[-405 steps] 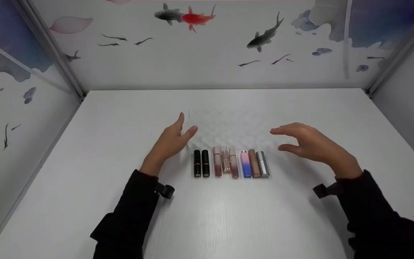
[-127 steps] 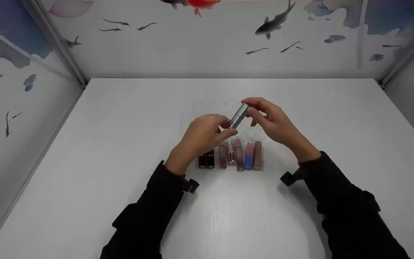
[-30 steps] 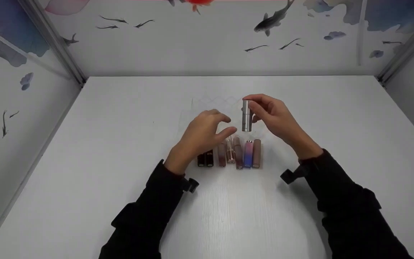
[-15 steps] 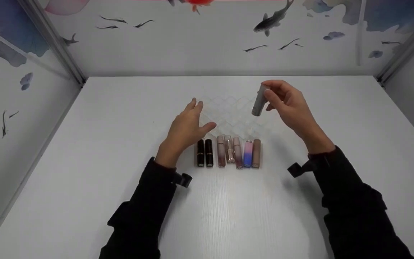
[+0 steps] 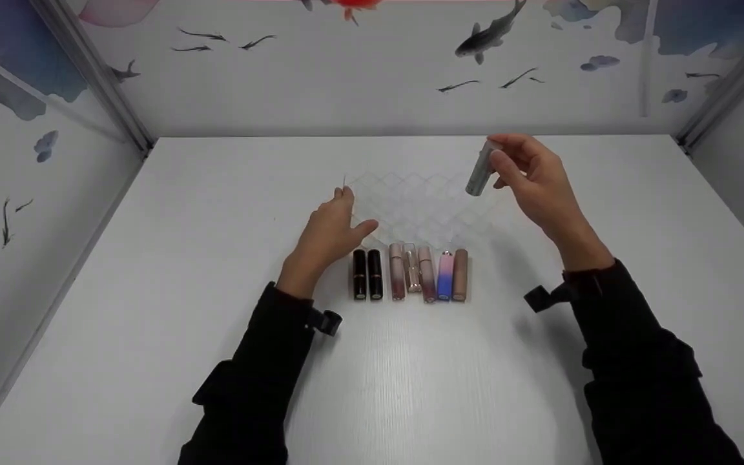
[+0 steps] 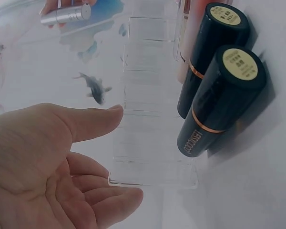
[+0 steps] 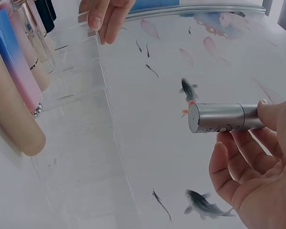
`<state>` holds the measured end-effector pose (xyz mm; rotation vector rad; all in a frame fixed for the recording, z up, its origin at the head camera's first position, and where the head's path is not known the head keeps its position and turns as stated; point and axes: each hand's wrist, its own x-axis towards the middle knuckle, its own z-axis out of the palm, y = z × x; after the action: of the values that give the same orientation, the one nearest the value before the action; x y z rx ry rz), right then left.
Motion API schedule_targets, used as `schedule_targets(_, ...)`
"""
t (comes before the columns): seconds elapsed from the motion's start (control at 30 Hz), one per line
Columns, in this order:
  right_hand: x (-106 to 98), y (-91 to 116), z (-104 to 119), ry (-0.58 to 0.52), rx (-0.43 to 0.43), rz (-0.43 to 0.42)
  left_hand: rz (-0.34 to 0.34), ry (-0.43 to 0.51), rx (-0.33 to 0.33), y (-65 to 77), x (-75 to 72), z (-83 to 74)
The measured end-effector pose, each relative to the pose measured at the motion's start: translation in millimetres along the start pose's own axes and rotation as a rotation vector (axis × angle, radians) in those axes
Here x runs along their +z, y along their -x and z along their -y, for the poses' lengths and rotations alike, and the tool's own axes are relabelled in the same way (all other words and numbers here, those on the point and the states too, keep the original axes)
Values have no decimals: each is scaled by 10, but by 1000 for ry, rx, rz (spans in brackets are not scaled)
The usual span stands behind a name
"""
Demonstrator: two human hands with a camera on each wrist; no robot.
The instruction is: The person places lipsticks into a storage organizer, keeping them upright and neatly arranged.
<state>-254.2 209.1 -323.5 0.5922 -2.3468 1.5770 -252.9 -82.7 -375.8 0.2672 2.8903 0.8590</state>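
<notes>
- Starting at the near side, I see the white tabletop and a row of tubes: two glossy black cylinders with copper bands, three pinkish, partly see-through tubes, a slim tube fading from pink to blue and, rightmost, a tan cylinder.
- On one black cylinder I read copper lettering ending in "COCO"; its first letters are uncertain. The round pale-yellow labels on their ends carry print too small for me.
- Just beyond the row sits the clear plastic organiser, its compartment walls faint on my feed.
- At its left end I have the left hand, thumb and fingers apart, clamped on nothing; whether the fingers touch the end wall I cannot tell.
- Farther and to the right, the right hand pinches a silver metal cylinder, tilted in the air near the organiser's far right corner. Its dark markings are illegible.
- I judge the step to be positioning that cylinder; the next move probably calls for lining it up with a compartment while the organiser is steadied.
- Farthest stands a white wall panel printed with fish.
</notes>
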Motion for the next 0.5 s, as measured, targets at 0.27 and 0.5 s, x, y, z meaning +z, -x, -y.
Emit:
schedule_targets(0.27,-61,-37,-93,61,-2,-34,-6,8,3,-5,-2,5)
schedule_targets(0.5,-151,-90,-354,180,7,-74,-24,-3,5,-2,4,5)
